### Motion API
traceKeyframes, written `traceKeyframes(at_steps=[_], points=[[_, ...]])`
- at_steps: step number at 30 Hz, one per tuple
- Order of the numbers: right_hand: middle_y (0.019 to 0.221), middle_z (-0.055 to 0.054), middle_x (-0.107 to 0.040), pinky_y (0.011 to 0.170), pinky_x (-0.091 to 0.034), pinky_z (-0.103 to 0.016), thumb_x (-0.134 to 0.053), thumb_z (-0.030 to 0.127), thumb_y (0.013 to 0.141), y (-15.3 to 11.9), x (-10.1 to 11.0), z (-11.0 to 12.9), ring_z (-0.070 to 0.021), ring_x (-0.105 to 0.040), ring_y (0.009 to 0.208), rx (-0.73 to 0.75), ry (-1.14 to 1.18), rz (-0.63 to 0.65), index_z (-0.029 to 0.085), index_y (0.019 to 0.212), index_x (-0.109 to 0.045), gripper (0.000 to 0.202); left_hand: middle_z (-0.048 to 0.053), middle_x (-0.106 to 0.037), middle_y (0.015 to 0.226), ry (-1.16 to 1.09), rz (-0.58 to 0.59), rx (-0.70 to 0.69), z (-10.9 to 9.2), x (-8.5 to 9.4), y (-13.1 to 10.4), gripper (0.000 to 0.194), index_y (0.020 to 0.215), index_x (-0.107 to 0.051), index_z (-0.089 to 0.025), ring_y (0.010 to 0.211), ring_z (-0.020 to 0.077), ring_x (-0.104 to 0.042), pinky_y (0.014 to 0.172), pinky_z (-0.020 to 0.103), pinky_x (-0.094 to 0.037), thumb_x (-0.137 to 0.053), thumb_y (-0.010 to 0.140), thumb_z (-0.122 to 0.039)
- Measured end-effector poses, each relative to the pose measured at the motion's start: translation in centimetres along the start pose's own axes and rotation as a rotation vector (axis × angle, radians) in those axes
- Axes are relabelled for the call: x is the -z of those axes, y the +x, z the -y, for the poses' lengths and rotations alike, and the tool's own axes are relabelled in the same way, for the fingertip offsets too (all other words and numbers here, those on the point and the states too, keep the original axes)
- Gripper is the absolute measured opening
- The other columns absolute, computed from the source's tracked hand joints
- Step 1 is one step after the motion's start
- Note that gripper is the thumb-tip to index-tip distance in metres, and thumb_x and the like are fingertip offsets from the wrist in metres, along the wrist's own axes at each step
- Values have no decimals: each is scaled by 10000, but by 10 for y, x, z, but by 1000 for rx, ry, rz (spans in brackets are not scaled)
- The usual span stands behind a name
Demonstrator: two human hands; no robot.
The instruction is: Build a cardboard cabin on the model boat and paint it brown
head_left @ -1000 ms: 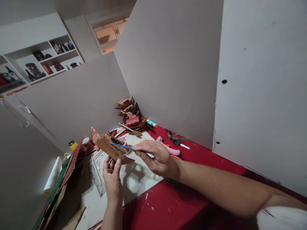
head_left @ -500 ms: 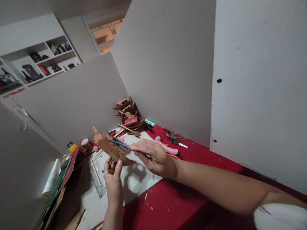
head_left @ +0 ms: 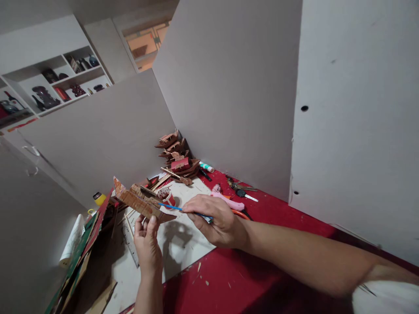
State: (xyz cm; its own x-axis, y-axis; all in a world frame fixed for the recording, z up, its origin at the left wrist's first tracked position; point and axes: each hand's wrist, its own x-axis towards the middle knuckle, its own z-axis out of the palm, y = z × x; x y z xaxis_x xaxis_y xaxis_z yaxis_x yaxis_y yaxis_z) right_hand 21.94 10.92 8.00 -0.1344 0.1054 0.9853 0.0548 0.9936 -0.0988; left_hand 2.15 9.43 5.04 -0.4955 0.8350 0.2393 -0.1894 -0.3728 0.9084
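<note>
A small brown model boat [head_left: 139, 203] is held up above the white board, tilted with its pointed end toward the upper left. My left hand [head_left: 148, 237] pinches its underside between thumb and fingers. In my right hand [head_left: 216, 220] is a thin blue brush [head_left: 172, 207], its tip at the boat's right part. Whether the tip touches the boat cannot be told. Behind the brush stands a red and white cup [head_left: 167, 198] with dark stains inside.
Stacked model boats [head_left: 176, 157] stand in the corner by the grey panels [head_left: 229, 87]. A pink glue gun [head_left: 229, 201] and keys lie on the red tabletop [head_left: 203, 288]. Cardboard sheets [head_left: 85, 248], a ruler [head_left: 131, 244] and a yellow bottle [head_left: 99, 199] are at the left.
My left hand and the boat have moved left, and the boat's tilt has changed. The cup behind them now shows more fully. The right hand with the brush has shifted slightly right.
</note>
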Motion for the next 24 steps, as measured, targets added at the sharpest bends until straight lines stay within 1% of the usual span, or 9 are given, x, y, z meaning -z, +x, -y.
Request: traceKeyframes(at_steps=[5, 9, 11, 15, 19, 24], points=[[978, -103, -721, 800, -577, -328, -502, 68, 900, -1, -3, -3, -178, -682, 937, 58, -20, -41, 184, 1248, -518, 367, 37, -679, 1022, 21, 26, 5, 3, -3, -4, 417, 1045, -615, -226, 1038, 198, -624, 929, 329, -450, -781, 682, -347], [978, -122, -722, 813, -577, -333, -494, 75, 909, -2, -7, -8, -182, -682, 962, 71, -39, -36, 152, 1258, -516, 358, 29, -674, 1045, 47, 85, 7, 7, -5, -8, 393, 1050, -605, -235, 1049, 197, -616, 924, 323, -450, -768, 709, -341], [967, -125, -724, 807, -579, -334, -494, 77, 911, -3, -8, -10, -184, -683, 955, 74, -51, -39, 145, 1250, -523, 347, 24, -673, 1043, 41, 96, 6, 7, -5, -9, 381, 1049, -601, -238, 1059, 197, -612, 925, 318, -448, -763, 718, -337], [953, -112, -727, 763, -592, -329, -510, 85, 906, -5, -10, -12, -183, -689, 902, 83, -83, -56, 160, 1268, -516, 370, 16, -676, 1034, 21, 81, 6, 6, -6, -11, 372, 1047, -598, -243, 1055, 193, -615, 924, 311, -447, -760, 724, -329], [922, -127, -733, 750, -592, -323, -528, 74, 893, -8, -12, -13, -190, -698, 875, 112, -111, -64, 128, 1259, -524, 370, 16, -682, 1032, 16, 69, 7, 5, -6, -11, 379, 1045, -598, -242, 1052, 193, -618, 920, 308, -449, -767, 716, -327], [904, -130, -737, 748, -593, -312, -545, 78, 887, -9, -13, -11, -189, -707, 864, 122, -108, -69, 114, 1238, -532, 353, 35, -685, 1045, 27, 95, -4, 9, -6, -10, 398, 1078, -587, -227, 1063, 198, -617, 945, 333, -439, -754, 733, -336]])
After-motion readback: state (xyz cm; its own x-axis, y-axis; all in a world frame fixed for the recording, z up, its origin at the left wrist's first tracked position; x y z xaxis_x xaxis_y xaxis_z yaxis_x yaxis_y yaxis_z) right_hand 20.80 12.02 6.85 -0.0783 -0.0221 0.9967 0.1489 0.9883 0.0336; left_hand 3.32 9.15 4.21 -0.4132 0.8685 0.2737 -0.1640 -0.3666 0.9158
